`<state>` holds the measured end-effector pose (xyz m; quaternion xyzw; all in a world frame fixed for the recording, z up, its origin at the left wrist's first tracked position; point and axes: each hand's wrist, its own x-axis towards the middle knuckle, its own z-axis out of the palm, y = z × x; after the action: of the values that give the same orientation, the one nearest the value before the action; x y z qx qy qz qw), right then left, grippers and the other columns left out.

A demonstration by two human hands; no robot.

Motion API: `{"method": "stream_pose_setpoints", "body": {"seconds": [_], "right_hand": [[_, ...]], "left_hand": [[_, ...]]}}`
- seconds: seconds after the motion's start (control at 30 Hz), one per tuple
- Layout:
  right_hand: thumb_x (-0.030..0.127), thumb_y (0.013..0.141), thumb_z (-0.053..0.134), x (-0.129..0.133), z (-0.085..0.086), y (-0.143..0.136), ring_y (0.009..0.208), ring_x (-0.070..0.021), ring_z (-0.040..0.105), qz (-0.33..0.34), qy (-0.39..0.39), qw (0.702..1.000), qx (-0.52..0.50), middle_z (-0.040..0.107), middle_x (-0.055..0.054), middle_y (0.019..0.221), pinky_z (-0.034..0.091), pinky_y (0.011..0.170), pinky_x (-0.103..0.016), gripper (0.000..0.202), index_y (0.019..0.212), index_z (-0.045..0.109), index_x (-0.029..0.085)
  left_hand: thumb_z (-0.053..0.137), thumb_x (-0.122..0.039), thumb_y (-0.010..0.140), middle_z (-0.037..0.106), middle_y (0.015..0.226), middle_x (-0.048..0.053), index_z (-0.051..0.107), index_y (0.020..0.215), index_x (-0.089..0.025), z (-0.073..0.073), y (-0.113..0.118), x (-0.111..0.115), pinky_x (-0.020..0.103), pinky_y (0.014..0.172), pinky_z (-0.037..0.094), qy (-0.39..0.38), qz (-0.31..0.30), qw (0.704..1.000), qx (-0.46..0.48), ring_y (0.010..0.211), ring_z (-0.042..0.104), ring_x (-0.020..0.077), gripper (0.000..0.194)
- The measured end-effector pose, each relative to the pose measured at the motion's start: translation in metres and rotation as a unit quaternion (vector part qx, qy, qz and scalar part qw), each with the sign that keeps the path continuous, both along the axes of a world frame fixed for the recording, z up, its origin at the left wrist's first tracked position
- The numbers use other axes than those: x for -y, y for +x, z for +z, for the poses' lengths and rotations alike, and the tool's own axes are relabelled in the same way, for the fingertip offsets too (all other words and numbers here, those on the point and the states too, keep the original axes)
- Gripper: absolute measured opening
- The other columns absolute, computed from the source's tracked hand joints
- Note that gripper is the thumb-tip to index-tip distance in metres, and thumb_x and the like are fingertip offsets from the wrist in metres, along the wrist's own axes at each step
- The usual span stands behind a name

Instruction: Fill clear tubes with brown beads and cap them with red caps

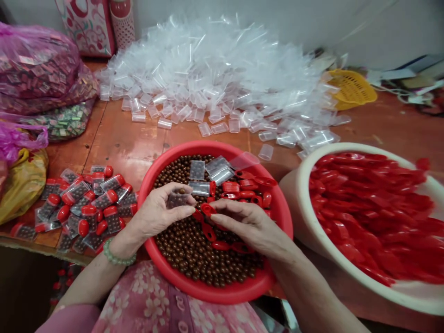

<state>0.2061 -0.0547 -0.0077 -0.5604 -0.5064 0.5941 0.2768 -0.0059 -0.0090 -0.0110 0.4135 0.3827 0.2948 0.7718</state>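
My left hand [163, 208] is closed around a small clear plastic case [177, 200] with brown balls inside. Close beside it, my right hand [248, 222] pinches a red plastic cap [208, 209] between thumb and fingers. The case and the cap are apart. Both hands hover over a red basin [149, 185] of brown beads [208, 268]. On the beads lie more red caps [248, 185] and several clear cases [219, 169]. Part of the held case is hidden by my fingers.
Capped, bead-filled cases [86, 208] are heaped at left. A large pile of clear cases [222, 69] covers the back of the table. To the right stands a white tub [301, 185] of red caps. Plastic bags [38, 69] and a yellow basket [354, 90] sit farther back.
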Motion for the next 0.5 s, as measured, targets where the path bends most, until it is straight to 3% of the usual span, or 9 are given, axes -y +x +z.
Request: {"method": "stream_pose_setpoints", "body": {"seconds": [0.13,0.3,0.4,0.5], "right_hand": [[0.047,0.084,0.062,-0.004,0.006,-0.011,0.059,-0.0097,0.059,0.055,-0.031,0.998,-0.025,0.064,0.0,0.073,0.051,0.056,-0.022,0.033,0.1,0.068,0.018],[0.051,0.075,0.071,-0.008,-0.002,-0.025,0.04,-0.0066,0.05,-0.028,-0.088,0.992,-0.087,0.06,0.006,0.055,0.042,0.039,-0.017,0.04,0.089,0.051,0.02],[0.052,0.075,0.071,-0.009,-0.003,-0.03,0.038,-0.0057,0.05,-0.037,-0.089,0.991,-0.098,0.059,0.005,0.053,0.042,0.039,-0.016,0.039,0.078,0.049,0.02],[0.049,0.073,0.074,-0.01,0.001,-0.033,0.049,-0.0069,0.056,-0.036,-0.07,0.99,-0.114,0.062,0.001,0.068,0.049,0.046,-0.018,0.035,0.077,0.057,0.018]], "left_hand": [[0.077,-0.019,0.069,0.067,0.092,0.001,0.06,0.101,-0.016,0.0,-0.001,0.001,0.028,0.087,0.047,-0.007,-0.007,1.0,0.017,0.086,0.063,0.0117,0.036],[0.077,-0.018,0.07,0.069,0.093,0.0,0.06,0.102,-0.017,0.001,-0.003,0.001,0.027,0.088,0.047,0.004,0.003,1.0,0.021,0.086,0.064,0.0108,0.037],[0.077,-0.015,0.067,0.069,0.096,0.001,0.06,0.103,-0.017,0.001,-0.002,0.0,0.028,0.09,0.046,0.01,-0.001,1.0,0.017,0.09,0.064,0.0119,0.04],[0.076,-0.016,0.068,0.068,0.091,0.0,0.058,0.102,-0.016,0.002,-0.001,0.0,0.028,0.088,0.046,0.015,0.016,1.0,0.008,0.086,0.064,0.0121,0.038]]}}
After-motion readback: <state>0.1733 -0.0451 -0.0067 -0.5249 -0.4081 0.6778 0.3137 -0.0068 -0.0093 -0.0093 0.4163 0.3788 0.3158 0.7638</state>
